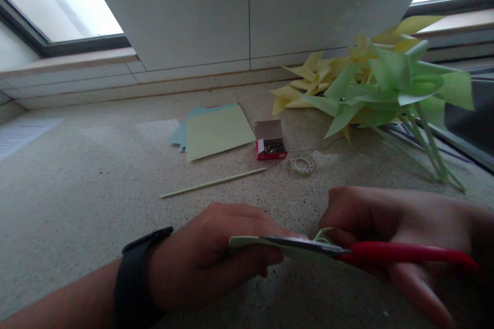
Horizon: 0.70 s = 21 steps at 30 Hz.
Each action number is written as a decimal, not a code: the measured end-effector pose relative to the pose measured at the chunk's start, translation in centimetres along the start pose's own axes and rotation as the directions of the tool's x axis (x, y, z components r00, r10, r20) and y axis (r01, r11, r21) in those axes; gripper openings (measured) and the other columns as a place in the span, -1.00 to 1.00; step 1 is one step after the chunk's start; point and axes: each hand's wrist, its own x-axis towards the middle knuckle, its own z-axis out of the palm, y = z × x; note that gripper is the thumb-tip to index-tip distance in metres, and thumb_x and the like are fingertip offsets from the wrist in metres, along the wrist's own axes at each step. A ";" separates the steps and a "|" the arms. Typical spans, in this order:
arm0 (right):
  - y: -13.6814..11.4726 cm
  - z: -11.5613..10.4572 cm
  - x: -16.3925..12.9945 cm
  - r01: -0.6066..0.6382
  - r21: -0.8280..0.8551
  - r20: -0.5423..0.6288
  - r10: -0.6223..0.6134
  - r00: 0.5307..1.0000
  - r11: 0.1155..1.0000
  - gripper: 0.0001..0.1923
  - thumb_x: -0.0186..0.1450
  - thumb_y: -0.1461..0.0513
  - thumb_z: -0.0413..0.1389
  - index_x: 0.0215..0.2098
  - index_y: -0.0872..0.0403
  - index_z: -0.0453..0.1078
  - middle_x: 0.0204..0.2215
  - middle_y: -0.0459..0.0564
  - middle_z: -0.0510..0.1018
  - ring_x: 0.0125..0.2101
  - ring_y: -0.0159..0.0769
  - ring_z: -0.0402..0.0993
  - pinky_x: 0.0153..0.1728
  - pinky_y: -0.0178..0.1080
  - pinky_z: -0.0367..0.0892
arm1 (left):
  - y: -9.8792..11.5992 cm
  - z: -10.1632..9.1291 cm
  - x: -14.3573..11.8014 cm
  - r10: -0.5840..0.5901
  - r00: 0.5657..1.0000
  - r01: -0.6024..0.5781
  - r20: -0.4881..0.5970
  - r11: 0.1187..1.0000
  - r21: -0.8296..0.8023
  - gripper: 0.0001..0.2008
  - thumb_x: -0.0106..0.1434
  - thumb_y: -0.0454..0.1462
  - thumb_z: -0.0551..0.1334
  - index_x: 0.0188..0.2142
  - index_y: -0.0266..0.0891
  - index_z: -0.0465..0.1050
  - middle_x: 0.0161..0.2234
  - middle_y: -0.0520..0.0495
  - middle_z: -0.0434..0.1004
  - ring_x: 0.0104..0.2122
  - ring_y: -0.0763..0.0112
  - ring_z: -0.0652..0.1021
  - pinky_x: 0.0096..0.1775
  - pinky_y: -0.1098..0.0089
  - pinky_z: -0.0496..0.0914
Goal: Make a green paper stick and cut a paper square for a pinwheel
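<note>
Step in hand looks like cutting: left hand [216, 257] pinches the pale green paper sheet [247, 242] just above the tabletop [77, 190]; right hand [386, 231] clamped on red-handled scissors [366, 252], blades into the sheet; next cut needs the sheet held taut.

I count two hands [216, 257], one pair of scissors [370, 252], one stick [212, 182], one tape roll [303, 164] and one small box [270, 140] at centre frame.
</note>
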 end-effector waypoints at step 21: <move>1.2 -1.7 0.0 0.226 -0.097 -0.061 -0.233 0.971 0.969 -0.41 -0.16 -0.06 0.51 -0.50 0.10 0.31 -0.63 -0.23 0.39 -0.67 -0.51 0.28 -0.73 -0.48 0.10 | -0.3 0.5 -1.1 -0.229 0.967 0.212 -0.115 0.967 -0.138 -0.58 0.43 -0.17 0.21 0.25 -0.02 0.34 0.08 -0.12 0.56 0.00 0.18 0.55 0.03 0.21 0.40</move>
